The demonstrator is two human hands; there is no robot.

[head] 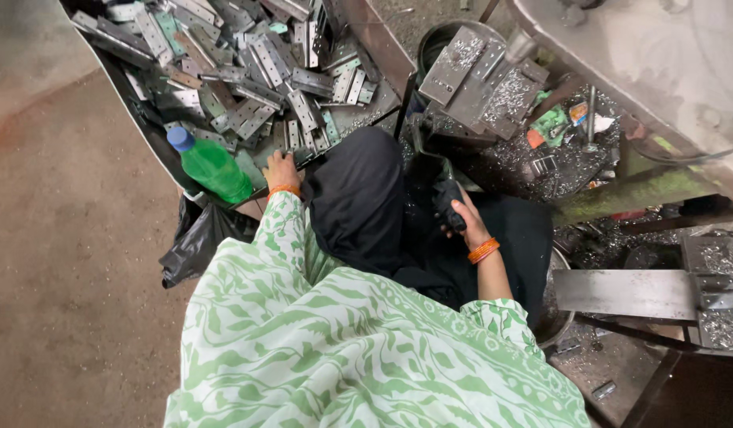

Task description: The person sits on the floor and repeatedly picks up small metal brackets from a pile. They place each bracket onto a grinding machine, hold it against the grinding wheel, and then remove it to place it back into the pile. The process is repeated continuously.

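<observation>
Looking down, I see the tray (148,135) heaped with drilled metal plates (255,59) at the left. My left hand (281,170) rests on its near edge, fingers spread flat over the plates by the green bottle (212,168), gripping nothing that I can tell. My right hand (465,222) is closed around a dark object (448,202). I judge it best to lift one plate cleanly.

Bare concrete floor (65,238), brownish w/ a paler patch top left, fills the left side. Daylight is soft, no hard shadows. Right side: grimy metal workbench (557,170) covered in shiny swarf, a large grey machine housing (660,55) above it at top right, and a flat steel plate (620,293) jutting out lower right. Black plastic bag (196,246) slumps on the floor.
</observation>
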